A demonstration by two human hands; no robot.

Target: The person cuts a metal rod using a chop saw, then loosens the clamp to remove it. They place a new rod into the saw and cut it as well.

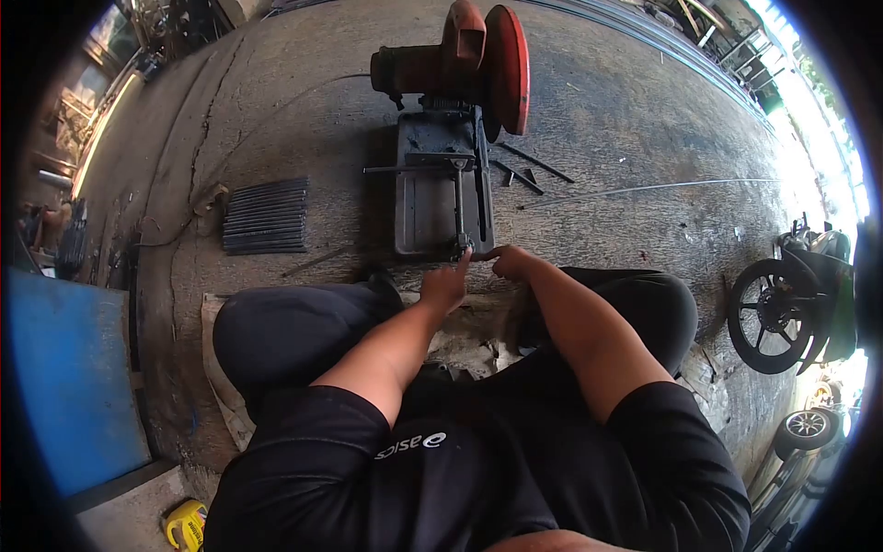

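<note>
A red cut-off saw (pixel 441 64) stands on the floor before me, its head raised above a dark metal base (pixel 405 207). Along the base runs a clamp screw (pixel 461 202), with a small crank handle (pixel 463 247) at the near end. My left hand (pixel 445 287) is at this handle, index finger extended against it and the other fingers curled. From the right, my right hand (pixel 511 263) meets the same spot, fingers curled and index finger reaching to the handle. Fingertips and handle overlap, so the exact grip is partly hidden.
Left of the saw lies a row of cut dark metal bars (pixel 267 216). Several short offcuts (pixel 520 177) and a long thin rod (pixel 644 189) lie to the right. A motorcycle (pixel 782 294), a blue panel (pixel 74 377) and a yellow tape measure (pixel 187 526) are at the sides.
</note>
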